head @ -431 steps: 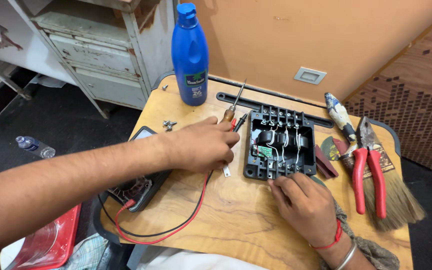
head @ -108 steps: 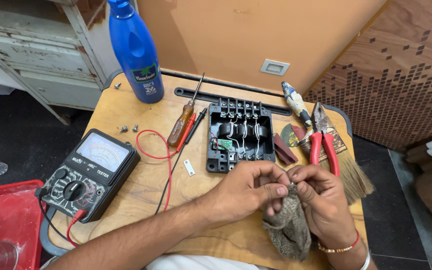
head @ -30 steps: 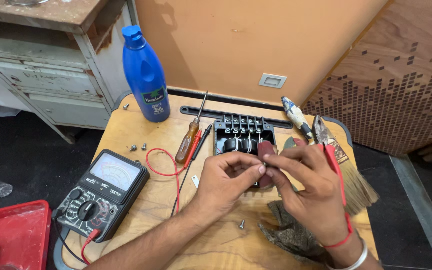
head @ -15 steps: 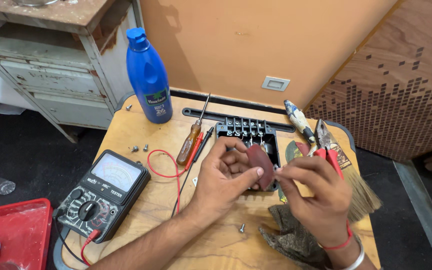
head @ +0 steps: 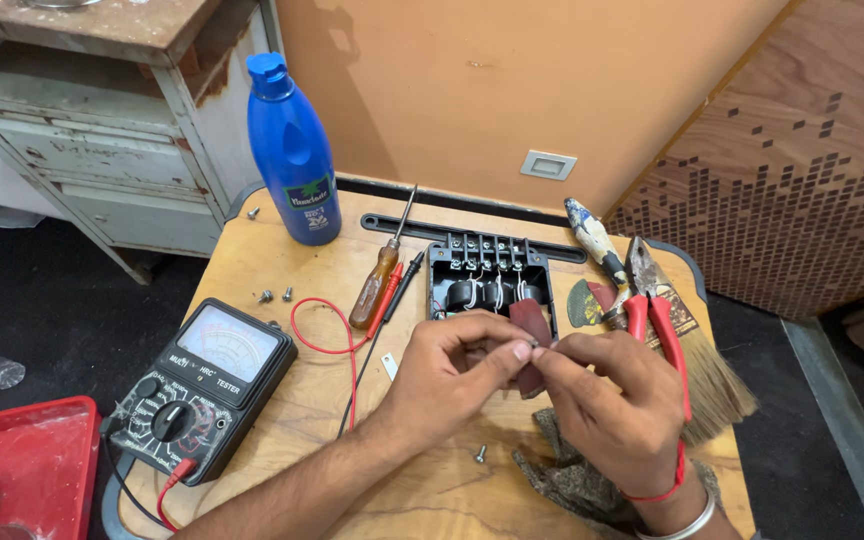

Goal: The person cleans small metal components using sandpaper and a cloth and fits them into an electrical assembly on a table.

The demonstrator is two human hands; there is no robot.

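Hands meet over the desk [head: 282, 420], just in front of the black terminal housing [head: 492, 285]. Left hand [head: 452, 375] pinches a very small part at its fingertips; what the part is cannot be told. Right hand [head: 617, 405] is closed on a reddish-brown abrasive strip [head: 530, 325] and presses it against that part. For a clean result, keep the pinch firm, use short strokes, and work above the grey cloth [head: 572, 480]. Compared with half a second earlier, both hands sit lower and closer together. Multimeter [head: 202, 385], screwdriver [head: 377, 285] and pliers [head: 657, 320] lie unchanged.
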